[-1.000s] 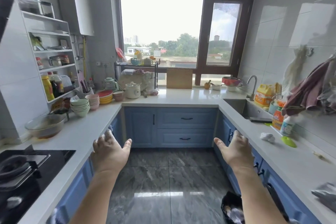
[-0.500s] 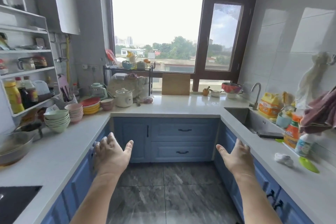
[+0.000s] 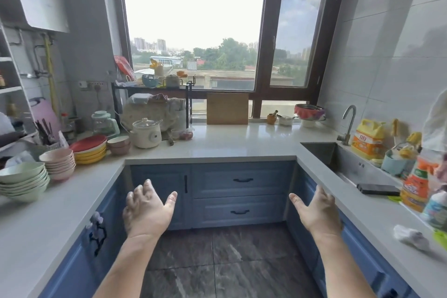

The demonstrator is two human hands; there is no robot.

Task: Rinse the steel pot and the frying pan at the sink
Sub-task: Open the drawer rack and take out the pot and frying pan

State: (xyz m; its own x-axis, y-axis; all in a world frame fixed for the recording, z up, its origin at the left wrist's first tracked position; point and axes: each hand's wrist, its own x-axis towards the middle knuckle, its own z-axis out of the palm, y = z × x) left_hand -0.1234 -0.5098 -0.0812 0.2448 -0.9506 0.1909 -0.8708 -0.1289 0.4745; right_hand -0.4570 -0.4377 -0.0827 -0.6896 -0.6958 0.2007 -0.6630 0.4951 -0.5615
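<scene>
Both bare hands are held out in front of the person, above the dark stone floor [image 3: 217, 261], and they hold nothing. The left hand [image 3: 147, 210] has its fingers spread and loose. The right hand [image 3: 316, 213] is spread too, just beside the edge of the white countertop [image 3: 242, 145]. The steel sink [image 3: 348, 164] is set in the counter on the right, with a bent steel tap [image 3: 349, 123] behind it. A black handle [image 3: 377, 189] sticks out over the near end of the sink. I cannot see the steel pot anywhere. Green bowls [image 3: 23, 180] are stacked on the left.

Sink [image 3: 343, 164] right, bowls [image 3: 23, 180] left
</scene>
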